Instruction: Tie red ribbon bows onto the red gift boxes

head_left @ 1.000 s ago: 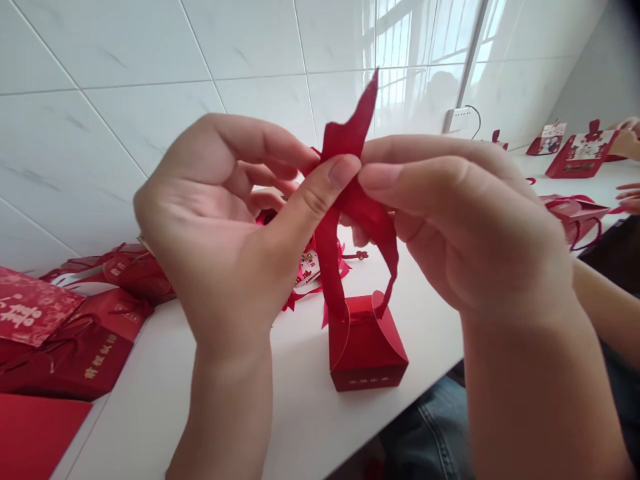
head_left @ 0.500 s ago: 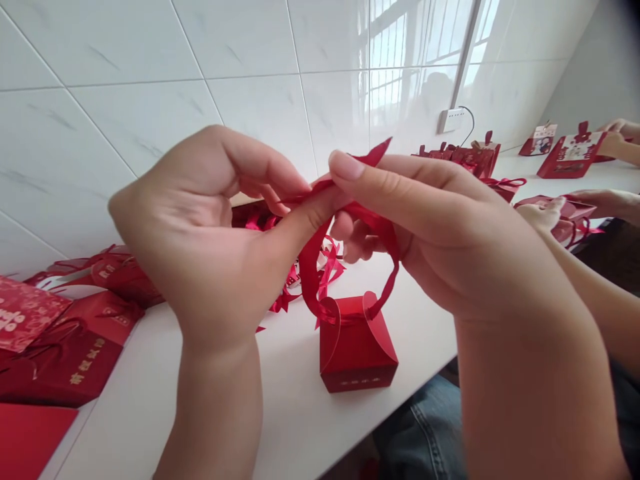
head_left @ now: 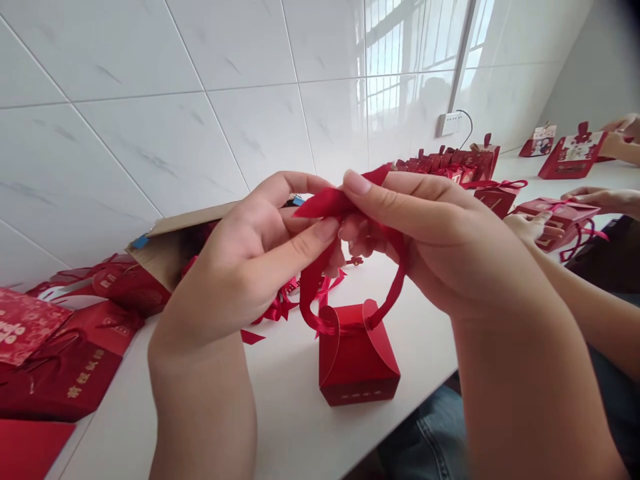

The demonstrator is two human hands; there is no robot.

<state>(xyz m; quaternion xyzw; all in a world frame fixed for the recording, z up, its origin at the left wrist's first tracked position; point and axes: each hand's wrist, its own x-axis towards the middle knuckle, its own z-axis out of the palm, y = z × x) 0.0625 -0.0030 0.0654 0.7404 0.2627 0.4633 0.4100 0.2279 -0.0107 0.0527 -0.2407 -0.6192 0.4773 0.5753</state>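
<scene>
With our left hand (head_left: pixel 263 247) and right hand (head_left: pixel 430 233), we are pinching the flat, glossy red fabric ribbon (head_left: pixel 324 203) at centre frame, its upper length slanting up rightward. Its loop is running down to the small red cardboard box (head_left: pixel 357 367), standing at lower centre below both hands, neither clearly nearer. Shiny red bows (head_left: pixel 283 307) and an open brown cardboard carton (head_left: pixel 157 257) are sitting beyond our left hand.

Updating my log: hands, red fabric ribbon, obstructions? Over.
Left hand and right hand pinching red fabric ribbon above small red cardboard box. Ribbon threaded through box top. Box on white table, nothing visibly blocking.
</scene>
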